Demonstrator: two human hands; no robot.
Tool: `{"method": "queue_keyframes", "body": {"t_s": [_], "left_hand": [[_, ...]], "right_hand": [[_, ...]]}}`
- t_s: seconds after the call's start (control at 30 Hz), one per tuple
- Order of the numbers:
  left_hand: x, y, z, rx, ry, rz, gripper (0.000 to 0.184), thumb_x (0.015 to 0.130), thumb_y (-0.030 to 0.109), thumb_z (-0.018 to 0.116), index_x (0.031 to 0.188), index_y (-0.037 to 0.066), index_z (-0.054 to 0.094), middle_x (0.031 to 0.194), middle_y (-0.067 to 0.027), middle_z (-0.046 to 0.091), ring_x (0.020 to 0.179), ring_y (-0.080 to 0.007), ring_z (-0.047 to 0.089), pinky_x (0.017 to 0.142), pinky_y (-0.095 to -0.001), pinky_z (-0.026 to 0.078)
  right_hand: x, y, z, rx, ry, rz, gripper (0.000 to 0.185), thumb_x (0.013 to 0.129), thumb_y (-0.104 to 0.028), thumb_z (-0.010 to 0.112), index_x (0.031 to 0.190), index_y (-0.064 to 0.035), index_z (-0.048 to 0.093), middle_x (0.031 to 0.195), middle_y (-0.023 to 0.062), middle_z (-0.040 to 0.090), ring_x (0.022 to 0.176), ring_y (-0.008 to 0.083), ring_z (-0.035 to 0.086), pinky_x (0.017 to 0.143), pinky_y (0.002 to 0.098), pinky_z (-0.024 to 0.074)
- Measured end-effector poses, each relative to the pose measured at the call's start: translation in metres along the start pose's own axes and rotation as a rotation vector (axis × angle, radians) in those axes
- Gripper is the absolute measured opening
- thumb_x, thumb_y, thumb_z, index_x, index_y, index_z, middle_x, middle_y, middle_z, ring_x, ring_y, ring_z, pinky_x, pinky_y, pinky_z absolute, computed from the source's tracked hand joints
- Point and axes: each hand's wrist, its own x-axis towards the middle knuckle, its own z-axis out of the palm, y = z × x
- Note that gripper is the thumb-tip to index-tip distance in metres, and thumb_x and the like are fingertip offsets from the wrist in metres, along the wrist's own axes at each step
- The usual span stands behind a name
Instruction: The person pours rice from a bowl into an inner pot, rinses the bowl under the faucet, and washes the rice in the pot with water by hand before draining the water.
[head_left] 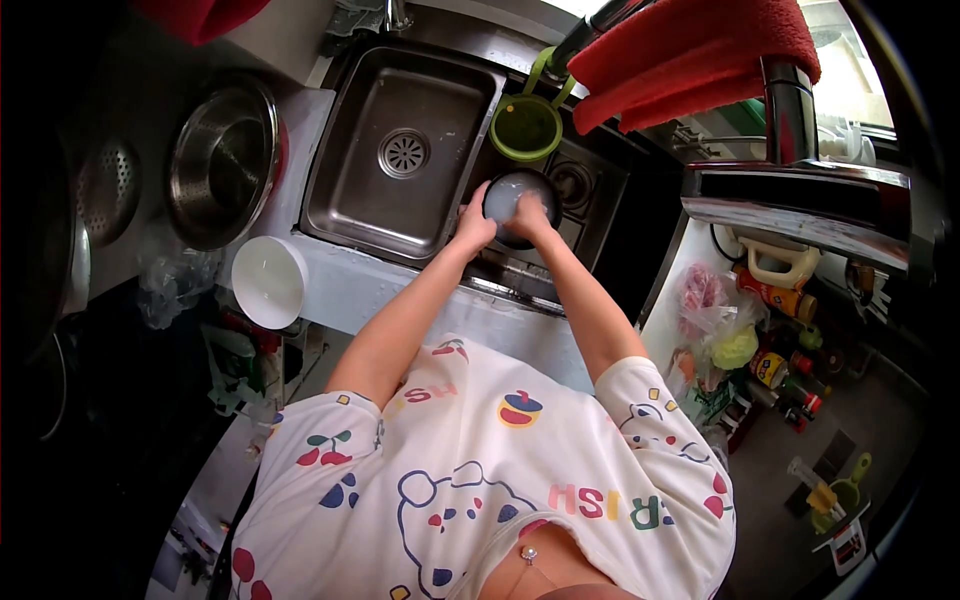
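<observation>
A dark round pot with cloudy whitish water in it sits over the right sink basin. My left hand is closed on the pot's left rim. My right hand reaches down inside the pot, its fingers hidden in the cloudy water. Whether they hold anything does not show. Just beyond the pot, a green strainer basket hangs by its strap in the same basin.
On the left is the bare left basin with its drain. A white bowl and a metal colander stand further left. Red towels hang over a rail at upper right. Bottles and bagged produce crowd the right.
</observation>
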Motion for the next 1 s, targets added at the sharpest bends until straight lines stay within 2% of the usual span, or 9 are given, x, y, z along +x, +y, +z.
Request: {"method": "queue_keyframes", "body": {"t_s": [0.07,0.17,0.27,0.47,0.67,0.7,0.8,0.9,1.0], "left_hand": [[0.000,0.002,0.001,0.032,0.037,-0.007,0.077,0.072,-0.003,0.053,0.144,0.023,0.039,0.124,-0.0227,0.056,0.116,-0.0349,0.054,0.097,-0.0403,0.044],[0.000,0.002,0.001,0.024,0.031,0.000,0.078,0.072,-0.002,0.052,0.144,0.024,0.039,0.124,-0.0243,0.055,0.115,-0.0361,0.054,0.097,-0.0408,0.044],[-0.003,0.004,0.000,0.042,0.037,0.007,0.079,0.072,-0.002,0.051,0.145,0.025,0.038,0.123,-0.0263,0.053,0.115,-0.0378,0.053,0.097,-0.0408,0.044],[-0.007,0.009,-0.004,0.002,-0.003,-0.002,0.078,0.075,0.000,0.052,0.145,0.029,0.036,0.124,-0.0280,0.046,0.118,-0.0402,0.047,0.102,-0.0415,0.038],[-0.002,0.001,0.001,0.058,0.039,0.013,0.077,0.073,-0.002,0.052,0.144,0.025,0.038,0.123,-0.0267,0.054,0.115,-0.0383,0.053,0.098,-0.0405,0.044],[-0.002,0.002,0.001,0.053,0.040,0.012,0.077,0.073,-0.003,0.052,0.144,0.024,0.038,0.122,-0.0263,0.055,0.114,-0.0381,0.054,0.097,-0.0404,0.044],[-0.002,0.002,0.001,0.042,0.044,0.016,0.076,0.073,-0.003,0.052,0.144,0.024,0.039,0.121,-0.0253,0.057,0.112,-0.0375,0.056,0.095,-0.0404,0.046],[-0.001,0.001,0.001,0.024,0.038,0.009,0.076,0.073,-0.003,0.052,0.144,0.024,0.040,0.121,-0.0246,0.057,0.112,-0.0369,0.057,0.094,-0.0408,0.046],[-0.001,0.001,0.001,0.001,0.024,-0.004,0.075,0.074,-0.003,0.052,0.143,0.024,0.040,0.122,-0.0245,0.057,0.113,-0.0368,0.056,0.094,-0.0413,0.047]], "right_hand": [[0.002,-0.007,-0.008,0.027,-0.157,0.060,0.058,0.063,-0.018,0.079,0.112,0.0056,0.059,0.115,0.0258,0.060,0.109,0.0406,0.058,0.093,0.0441,0.0483],[0.008,-0.003,0.003,0.047,-0.247,0.100,0.036,0.068,-0.012,0.070,0.101,0.0041,0.066,0.114,0.0268,0.061,0.107,0.0398,0.059,0.093,0.0435,0.0479],[0.012,0.008,0.024,-0.003,-0.122,0.046,0.026,0.072,-0.011,0.064,0.094,0.0026,0.069,0.106,0.0271,0.064,0.102,0.0392,0.061,0.090,0.0434,0.0494],[0.028,0.026,0.038,-0.033,-0.152,0.102,0.025,0.076,-0.013,0.061,0.095,0.0002,0.070,0.100,0.0222,0.067,0.097,0.0404,0.063,0.088,0.0442,0.0499],[0.004,0.012,0.003,0.388,0.190,0.033,0.025,0.083,-0.017,0.057,0.102,-0.0026,0.065,0.098,0.0248,0.066,0.098,0.0424,0.061,0.085,0.0458,0.0493],[-0.002,0.003,-0.013,0.388,0.143,0.038,0.024,0.085,-0.016,0.055,0.104,-0.0023,0.062,0.098,0.0258,0.065,0.099,0.0434,0.060,0.083,0.0461,0.0487],[-0.011,0.000,-0.026,0.449,0.196,-0.141,0.023,0.083,-0.009,0.057,0.102,-0.0004,0.063,0.100,0.0246,0.065,0.096,0.0430,0.061,0.084,0.0468,0.0490],[-0.009,0.003,-0.022,0.440,0.301,-0.439,0.030,0.080,-0.016,0.067,0.106,-0.0028,0.063,0.102,0.0202,0.065,0.098,0.0410,0.060,0.084,0.0454,0.0489],[-0.020,-0.011,-0.029,0.174,0.302,-0.489,0.036,0.077,-0.018,0.072,0.109,-0.0043,0.063,0.108,0.0197,0.061,0.102,0.0396,0.057,0.086,0.0446,0.0480]]}}
